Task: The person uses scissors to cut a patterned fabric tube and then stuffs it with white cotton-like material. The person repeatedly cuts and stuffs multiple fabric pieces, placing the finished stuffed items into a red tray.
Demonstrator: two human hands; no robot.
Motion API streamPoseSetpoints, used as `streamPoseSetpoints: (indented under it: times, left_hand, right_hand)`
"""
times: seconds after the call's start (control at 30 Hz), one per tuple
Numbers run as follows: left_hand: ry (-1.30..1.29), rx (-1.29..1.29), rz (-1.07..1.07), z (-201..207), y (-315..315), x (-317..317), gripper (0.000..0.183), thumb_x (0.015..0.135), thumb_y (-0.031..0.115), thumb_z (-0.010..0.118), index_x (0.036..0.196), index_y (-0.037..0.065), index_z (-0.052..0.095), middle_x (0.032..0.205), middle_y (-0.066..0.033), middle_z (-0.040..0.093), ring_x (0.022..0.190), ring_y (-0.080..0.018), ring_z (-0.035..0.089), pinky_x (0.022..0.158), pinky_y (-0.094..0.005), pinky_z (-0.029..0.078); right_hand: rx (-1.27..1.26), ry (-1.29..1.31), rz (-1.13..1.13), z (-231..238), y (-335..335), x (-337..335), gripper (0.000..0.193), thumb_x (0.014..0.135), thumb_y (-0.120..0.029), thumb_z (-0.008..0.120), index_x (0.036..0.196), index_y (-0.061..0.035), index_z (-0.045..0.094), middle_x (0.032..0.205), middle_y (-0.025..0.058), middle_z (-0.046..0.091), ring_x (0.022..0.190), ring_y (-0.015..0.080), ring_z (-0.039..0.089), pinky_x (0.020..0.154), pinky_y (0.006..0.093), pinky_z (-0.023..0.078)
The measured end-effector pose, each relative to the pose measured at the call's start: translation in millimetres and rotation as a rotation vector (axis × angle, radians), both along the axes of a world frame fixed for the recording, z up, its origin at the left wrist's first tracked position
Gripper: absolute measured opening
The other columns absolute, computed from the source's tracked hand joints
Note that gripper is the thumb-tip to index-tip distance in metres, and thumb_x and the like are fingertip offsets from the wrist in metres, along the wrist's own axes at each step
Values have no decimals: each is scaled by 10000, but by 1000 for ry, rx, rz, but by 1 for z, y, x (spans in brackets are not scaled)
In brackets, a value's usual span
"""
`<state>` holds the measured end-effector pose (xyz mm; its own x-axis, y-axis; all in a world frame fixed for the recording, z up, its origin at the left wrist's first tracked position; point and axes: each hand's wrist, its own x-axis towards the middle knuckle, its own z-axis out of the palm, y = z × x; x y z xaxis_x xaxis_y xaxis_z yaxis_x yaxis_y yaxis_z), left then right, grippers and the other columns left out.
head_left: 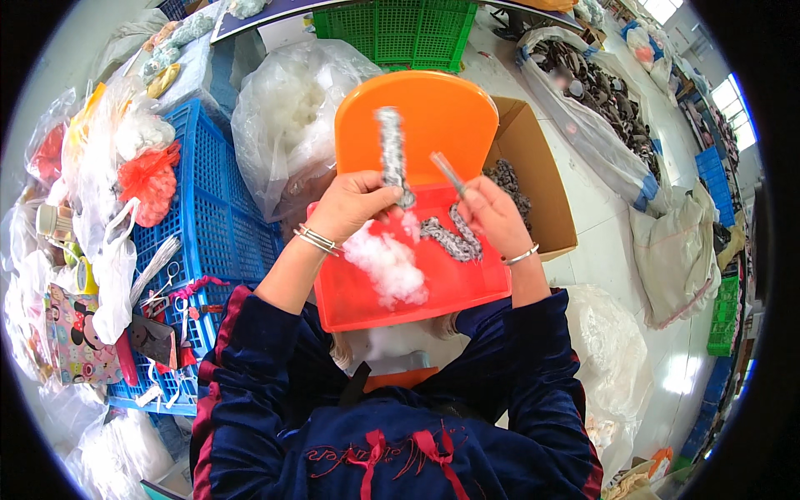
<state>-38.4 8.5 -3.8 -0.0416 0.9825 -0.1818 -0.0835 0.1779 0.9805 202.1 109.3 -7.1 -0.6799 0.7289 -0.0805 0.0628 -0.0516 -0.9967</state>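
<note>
Pinched in my left hand (pixel 360 202) is a grey-and-white speckled fabric tube (pixel 392 150), held upright above a red tray (pixel 467 304). My right hand (pixel 496 218) grips a thin metal rod-like tool (pixel 447 172), its tip angled up and left; its exact kind is blurred. The two hands are apart, with the tool just right of the tube. A clump of white stuffing (pixel 387 271) lies in the tray below my left hand. Beside it, under my right hand, rest more speckled fabric pieces (pixel 454 242).
An orange chair back (pixel 417 117) rises behind the tray. A cardboard box (pixel 542 183) with speckled pieces stands right, a clear bag of stuffing (pixel 292 108) at far left. Blue crates (pixel 221 217) holding scissors (pixel 171 273) and bags are left. A green crate (pixel 400 33) stands beyond.
</note>
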Motion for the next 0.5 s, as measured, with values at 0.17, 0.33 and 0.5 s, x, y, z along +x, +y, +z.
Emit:
streamPoseSetpoints:
  times: [0.17,0.33,0.5]
  left_hand:
    - [17,70,143,4,-1,-2,178,901,176,630,967,20,686,878,-44,713,736,-76,650,617,-210,484]
    - [-74,80,157,8,-3,1,189,901,184,626,951,8,675,860,-54,711,748,-90,658,626,-229,500]
    - [-42,40,129,9,-4,-2,187,919,139,603,1015,-15,648,920,-88,705,807,-153,695,672,-233,531]
  right_hand:
    - [160,-166,97,6,-14,-3,129,909,-78,610,975,26,572,831,26,614,768,68,570,681,235,473]
    - [183,-97,116,0,-17,-7,96,915,-86,596,946,3,578,796,-13,593,705,37,525,624,202,429]
    - [259,-176,99,6,-18,-7,82,906,-77,604,906,3,585,759,-10,592,680,36,519,602,201,426]
